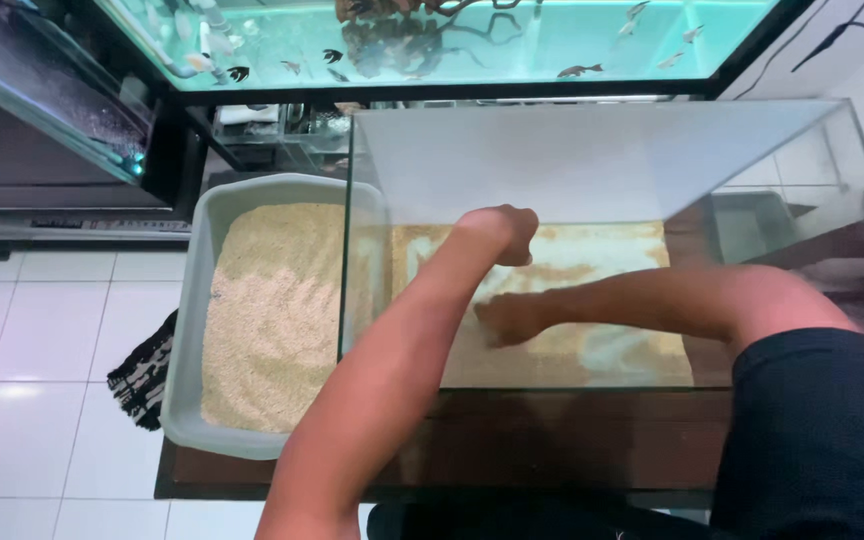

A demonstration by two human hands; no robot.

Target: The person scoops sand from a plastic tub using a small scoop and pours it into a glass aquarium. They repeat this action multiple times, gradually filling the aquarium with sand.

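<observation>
While left hand (504,232) hangs fisted w/ wrist bent, right hand (505,319) lies spread on sand (592,350).

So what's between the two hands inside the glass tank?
Only a bare stretch of sand on the tank floor lies between the left hand and right hand, per the head view.

Left hand (505,232) curled, fingers tucked out of sight; whether it holds sand cannot tell. Right hand (505,320) seen through near pane of clear glass tank (592,150), hazy, fingers indistinct against pale sand layer (592,350). Both arms cut off by bottom edge. Grey plastic tray of sand (192,300): right side veiled behind tank's left pane. Lit aquarium (452,40) cropped by top edge, fish too small to identify. Black fringed cloth (142,375) mostly hidden under tray. Dark wooden surface (552,440) largely covered.
</observation>
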